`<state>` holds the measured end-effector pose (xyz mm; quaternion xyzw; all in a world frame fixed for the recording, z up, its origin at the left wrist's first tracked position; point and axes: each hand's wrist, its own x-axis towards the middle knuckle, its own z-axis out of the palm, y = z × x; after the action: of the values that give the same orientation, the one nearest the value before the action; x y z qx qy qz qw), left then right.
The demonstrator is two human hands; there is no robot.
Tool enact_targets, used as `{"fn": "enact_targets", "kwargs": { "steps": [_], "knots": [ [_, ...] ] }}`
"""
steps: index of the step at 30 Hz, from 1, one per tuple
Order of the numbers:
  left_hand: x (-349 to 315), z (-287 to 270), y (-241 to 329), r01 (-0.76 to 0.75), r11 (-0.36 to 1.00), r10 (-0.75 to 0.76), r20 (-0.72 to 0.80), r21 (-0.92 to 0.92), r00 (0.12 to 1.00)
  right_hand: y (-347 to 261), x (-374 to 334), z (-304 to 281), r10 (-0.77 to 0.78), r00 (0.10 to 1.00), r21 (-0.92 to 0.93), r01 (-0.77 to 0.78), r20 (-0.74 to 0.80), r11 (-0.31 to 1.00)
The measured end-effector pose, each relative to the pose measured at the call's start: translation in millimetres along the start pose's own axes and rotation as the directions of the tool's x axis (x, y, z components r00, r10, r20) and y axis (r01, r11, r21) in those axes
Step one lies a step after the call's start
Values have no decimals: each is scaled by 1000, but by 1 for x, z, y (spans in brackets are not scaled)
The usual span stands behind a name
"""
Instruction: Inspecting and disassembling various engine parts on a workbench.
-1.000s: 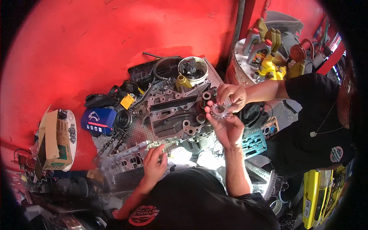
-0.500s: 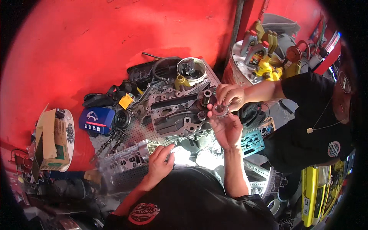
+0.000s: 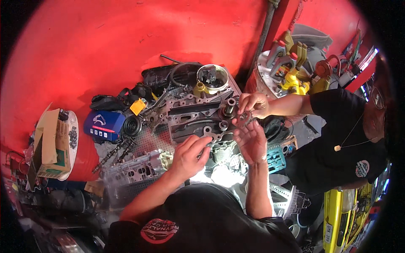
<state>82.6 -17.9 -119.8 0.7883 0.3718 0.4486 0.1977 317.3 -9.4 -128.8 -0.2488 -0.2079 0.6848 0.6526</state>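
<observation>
A toothed metal ring (image 3: 244,119), like a small gear, is pinched in the hand (image 3: 255,105) of a co-worker reaching in from the right. Just below it, my right hand (image 3: 252,143) lies palm up, fingers spread, its tips close to or touching the ring's lower edge. My left hand (image 3: 190,158) is closed, thumb and fingers together, over the near side of the engine part. A small dark bit shows at its fingertips, too small to name. Beyond both hands sits a grey metal engine casing (image 3: 194,110) with a shaft end (image 3: 230,105) standing up from it.
A white bucket (image 3: 225,76) stands behind the casing. At left lie a blue box (image 3: 103,125), a black pulley (image 3: 132,125) and a cylinder head (image 3: 133,170). An open cardboard box (image 3: 52,143) is farther left. Oil bottles (image 3: 283,64) top a drum; a teal tool case (image 3: 276,159) is at right.
My left hand has moved up and right toward the casing. The ring has tilted up in the co-worker's fingers, and my right hand's fingers have loosened from around it.
</observation>
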Motion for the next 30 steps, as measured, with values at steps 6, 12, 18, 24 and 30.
{"fn": "enact_targets", "kwargs": {
  "steps": [6, 12, 18, 24, 30],
  "knots": [
    [-26, 10, -7, 77, 996, -76, 27, -50, 997, 2, 6, -9, -74, 993, -10, 74, -95, 997],
    [-69, 6, -15, 272, 958, -268, 49, -95, 962, 4, 8, -7, -119, 987, -39, 115, -108, 993],
    [-96, -1, -24, 360, 929, -353, 79, -87, 932, 12, 7, -2, -266, 933, -299, 189, -242, 935],
    [-106, -4, -32, 298, 951, -292, 84, -79, 953, 24, 6, -8, -620, 755, -693, 330, -215, 642],
    [-120, -16, -38, 331, 937, -307, 189, -114, 933, 42, -17, -29, -674, 723, -854, 250, -148, 456]
  ]
}}
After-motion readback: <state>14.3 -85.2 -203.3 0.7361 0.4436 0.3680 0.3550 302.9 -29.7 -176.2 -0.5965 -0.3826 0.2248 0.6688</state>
